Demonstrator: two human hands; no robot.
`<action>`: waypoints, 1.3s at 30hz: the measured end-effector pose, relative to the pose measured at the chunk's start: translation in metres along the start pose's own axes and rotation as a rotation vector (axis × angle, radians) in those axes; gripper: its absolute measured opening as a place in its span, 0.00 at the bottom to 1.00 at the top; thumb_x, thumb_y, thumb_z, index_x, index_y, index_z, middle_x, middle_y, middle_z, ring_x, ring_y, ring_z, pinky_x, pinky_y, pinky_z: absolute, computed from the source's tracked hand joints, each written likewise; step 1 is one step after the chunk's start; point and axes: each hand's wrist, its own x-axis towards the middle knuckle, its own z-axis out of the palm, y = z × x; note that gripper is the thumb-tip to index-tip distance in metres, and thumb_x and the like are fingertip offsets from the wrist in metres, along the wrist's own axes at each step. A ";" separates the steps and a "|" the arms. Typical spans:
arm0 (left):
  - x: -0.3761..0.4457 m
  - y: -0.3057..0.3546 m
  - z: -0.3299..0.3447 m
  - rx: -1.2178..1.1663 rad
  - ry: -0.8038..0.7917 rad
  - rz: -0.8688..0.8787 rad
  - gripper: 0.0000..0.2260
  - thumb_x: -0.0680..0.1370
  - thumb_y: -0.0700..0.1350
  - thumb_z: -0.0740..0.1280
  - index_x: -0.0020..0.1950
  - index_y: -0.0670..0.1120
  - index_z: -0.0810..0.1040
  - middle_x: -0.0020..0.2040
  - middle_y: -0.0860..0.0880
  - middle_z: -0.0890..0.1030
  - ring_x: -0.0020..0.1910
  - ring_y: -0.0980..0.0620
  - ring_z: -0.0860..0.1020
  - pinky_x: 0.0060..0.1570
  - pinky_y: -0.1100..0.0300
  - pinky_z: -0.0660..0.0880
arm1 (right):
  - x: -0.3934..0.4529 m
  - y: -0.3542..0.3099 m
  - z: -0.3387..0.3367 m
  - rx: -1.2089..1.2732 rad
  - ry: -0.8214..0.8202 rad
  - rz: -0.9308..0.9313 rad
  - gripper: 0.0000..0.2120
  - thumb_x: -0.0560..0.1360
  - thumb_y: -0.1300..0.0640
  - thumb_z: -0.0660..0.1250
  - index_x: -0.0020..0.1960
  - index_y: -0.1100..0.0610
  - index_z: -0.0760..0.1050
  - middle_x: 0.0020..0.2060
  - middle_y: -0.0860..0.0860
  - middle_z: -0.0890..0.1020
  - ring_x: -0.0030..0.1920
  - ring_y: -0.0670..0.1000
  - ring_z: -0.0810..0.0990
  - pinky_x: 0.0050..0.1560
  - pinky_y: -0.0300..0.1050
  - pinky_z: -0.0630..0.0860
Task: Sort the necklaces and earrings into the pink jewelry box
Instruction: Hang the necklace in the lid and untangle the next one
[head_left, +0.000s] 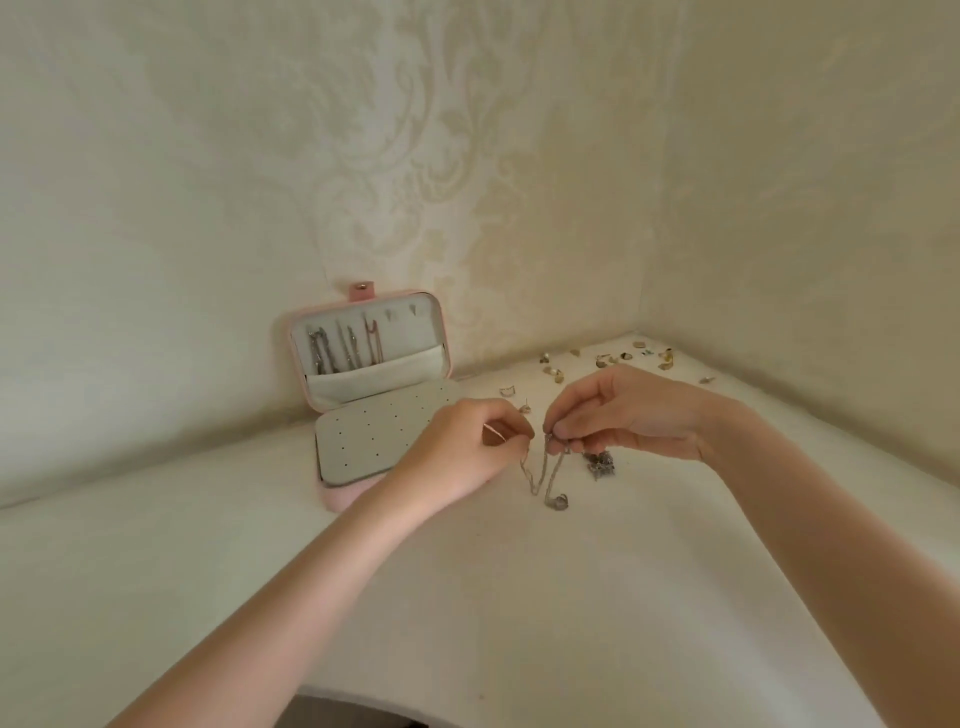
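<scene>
So the pink jewelry box (332, 496) sits open, several chains (343, 349) hanging in its lid. Just right of it, both hands' fingers (563, 423) pinch a necklace (543, 475), its loops drooping onto the tabletop (467, 597).

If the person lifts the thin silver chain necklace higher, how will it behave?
The thin silver chain necklace will likely stay floppy: it sags between the left hand and right hand. Its pendant end touching the white table would probably swing. It may snag the tangled chain pile nearby.
</scene>
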 end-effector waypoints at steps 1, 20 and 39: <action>0.000 0.000 0.005 -0.005 0.027 0.038 0.05 0.74 0.41 0.66 0.45 0.50 0.80 0.42 0.54 0.81 0.40 0.60 0.79 0.41 0.70 0.72 | -0.001 0.007 0.000 0.035 0.022 0.000 0.07 0.72 0.71 0.65 0.43 0.62 0.79 0.36 0.55 0.83 0.33 0.46 0.78 0.36 0.34 0.75; 0.030 -0.006 0.026 -0.241 0.018 0.158 0.09 0.71 0.35 0.71 0.39 0.50 0.80 0.36 0.51 0.83 0.37 0.57 0.80 0.43 0.68 0.76 | 0.007 0.034 -0.004 0.148 0.199 -0.076 0.07 0.74 0.71 0.62 0.45 0.60 0.73 0.31 0.54 0.80 0.32 0.48 0.75 0.36 0.38 0.72; 0.032 -0.017 0.028 -0.251 0.018 0.117 0.06 0.71 0.39 0.71 0.37 0.49 0.79 0.36 0.49 0.82 0.35 0.54 0.77 0.43 0.54 0.76 | 0.008 0.028 0.006 -0.347 0.421 -0.314 0.10 0.68 0.67 0.71 0.43 0.53 0.77 0.33 0.45 0.81 0.33 0.43 0.74 0.36 0.29 0.69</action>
